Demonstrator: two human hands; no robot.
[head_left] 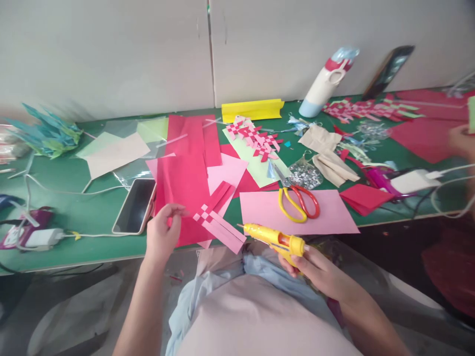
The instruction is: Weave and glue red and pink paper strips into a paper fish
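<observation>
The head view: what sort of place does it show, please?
Most likely a paper-craft workspace: a red sheet and woven strips lie on the table, and the right hand holds a glue gun.

Right of white bottle [319,91]: dark phone [388,73]. Front-right of it: white charger [413,182]. Well left of it: pale-edged phone [134,207], teal spiky bundle [55,132], probably folded paper, blurry.

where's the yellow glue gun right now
In the head view, the yellow glue gun is in the right hand, right of centre, just below the scissors lying on a pink sheet.
</observation>
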